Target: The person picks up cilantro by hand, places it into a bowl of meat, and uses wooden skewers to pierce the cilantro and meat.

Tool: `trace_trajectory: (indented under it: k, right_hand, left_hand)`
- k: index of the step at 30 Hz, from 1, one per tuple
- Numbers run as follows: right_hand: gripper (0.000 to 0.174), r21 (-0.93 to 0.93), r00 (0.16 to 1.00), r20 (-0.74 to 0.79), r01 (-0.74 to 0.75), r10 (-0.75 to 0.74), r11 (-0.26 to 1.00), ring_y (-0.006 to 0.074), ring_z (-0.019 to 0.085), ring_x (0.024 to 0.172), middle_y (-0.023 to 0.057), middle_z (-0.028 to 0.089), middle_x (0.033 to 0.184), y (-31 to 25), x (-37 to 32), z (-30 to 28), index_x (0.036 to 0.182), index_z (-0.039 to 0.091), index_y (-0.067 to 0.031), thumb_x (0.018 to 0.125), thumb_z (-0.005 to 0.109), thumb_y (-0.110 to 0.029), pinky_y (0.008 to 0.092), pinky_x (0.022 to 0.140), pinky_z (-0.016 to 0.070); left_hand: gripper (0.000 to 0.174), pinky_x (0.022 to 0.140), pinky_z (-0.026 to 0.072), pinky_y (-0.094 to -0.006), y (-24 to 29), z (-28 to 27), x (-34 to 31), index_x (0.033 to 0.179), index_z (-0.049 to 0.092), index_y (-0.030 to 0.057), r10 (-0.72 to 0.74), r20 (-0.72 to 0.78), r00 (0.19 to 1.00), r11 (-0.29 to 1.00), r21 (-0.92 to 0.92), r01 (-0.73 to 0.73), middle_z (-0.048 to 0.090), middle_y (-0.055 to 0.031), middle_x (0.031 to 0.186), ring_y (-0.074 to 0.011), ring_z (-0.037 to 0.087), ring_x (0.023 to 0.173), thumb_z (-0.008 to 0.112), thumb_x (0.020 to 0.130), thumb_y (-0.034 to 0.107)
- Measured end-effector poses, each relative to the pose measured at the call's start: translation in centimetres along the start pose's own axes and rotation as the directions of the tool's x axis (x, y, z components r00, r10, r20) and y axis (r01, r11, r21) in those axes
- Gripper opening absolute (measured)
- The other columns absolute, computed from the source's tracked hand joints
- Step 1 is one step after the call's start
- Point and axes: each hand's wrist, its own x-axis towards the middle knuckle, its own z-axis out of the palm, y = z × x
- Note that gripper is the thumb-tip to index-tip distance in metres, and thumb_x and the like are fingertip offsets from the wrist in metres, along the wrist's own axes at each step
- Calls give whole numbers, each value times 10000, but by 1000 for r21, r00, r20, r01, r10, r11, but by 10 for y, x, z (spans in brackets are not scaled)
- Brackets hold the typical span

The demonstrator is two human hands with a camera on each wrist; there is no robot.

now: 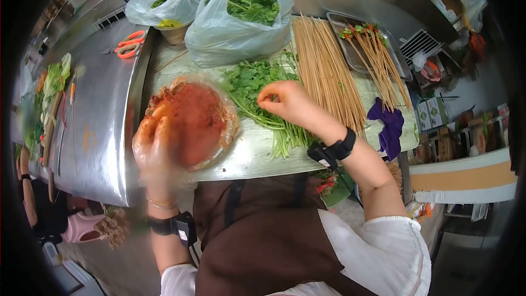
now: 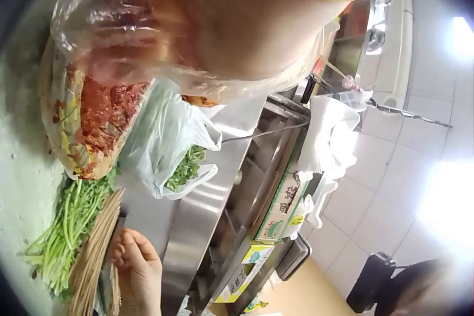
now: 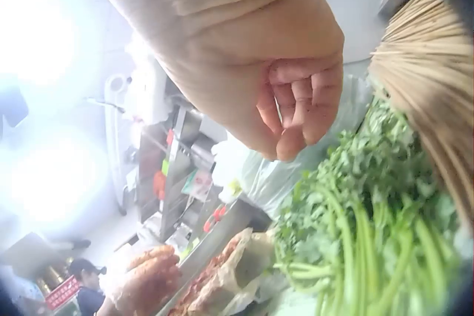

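Note:
In the head view my left hand [image 1: 150, 140] wears a clear plastic glove stained orange-red. It is over the left side of a plastic-lined bowl [image 1: 233, 115] of red-seasoned food [image 1: 200, 118]; I cannot tell whether its fingers hold any of it. My bare right hand [image 1: 290, 101] is above a bunch of leafy green herbs [image 1: 255, 85]. In the right wrist view its fingers curl in and the thumb meets the fingertips, with nothing visible in the pinch. Just right of that hand lie many long wooden skewers [image 1: 326, 71].
Plastic bags [image 1: 238, 38] of greens stand at the back. A metal tray [image 1: 402, 49] at the back right bears filled skewers [image 1: 378, 57]. A purple cloth [image 1: 388, 126] lies at the right edge. Orange-handled scissors [image 1: 130, 44] rest on the steel counter [image 1: 98, 104] at left.

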Motion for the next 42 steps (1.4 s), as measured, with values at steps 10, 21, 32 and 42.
trace_trajectory:
  k: [10,21,32,42]
  right_hand:
    - [185,-139,983,93,-145,158,980,258,608,650,108,615,687,18,29,38,790,631,-24,691,682,-171,371,586,485]
    - [118,815,951,65,-226,304,534,47,535,596,28,643,800,-4,12,-56,950,543,-72,879,586,-155,164,506,413]
    - [120,778,978,-9,-125,210,615,63,561,595,28,627,759,-61,8,-31,923,511,-63,877,602,-127,178,518,427]
    - [105,784,937,-149,-82,315,616,51,518,572,8,603,728,-49,-2,-27,917,508,-71,889,587,-135,176,503,395]
  left_hand:
    - [210,558,435,-169,-3,-7,-11,1080,598,-30,17,-17,1000,999,-39,-17,625,-54,960,-74,551,686,556,883,31]
    - [210,507,411,-165,-20,-13,1,1083,592,-6,144,41,989,978,146,-148,630,-66,966,-58,520,608,557,879,33]
    - [380,641,500,-221,11,81,-13,1030,615,-61,-4,452,892,995,94,-43,660,-62,792,-102,612,728,753,697,61]
    - [110,431,382,-185,18,84,-12,813,648,-2,-285,309,907,957,45,286,611,-22,657,-52,506,486,652,822,108]
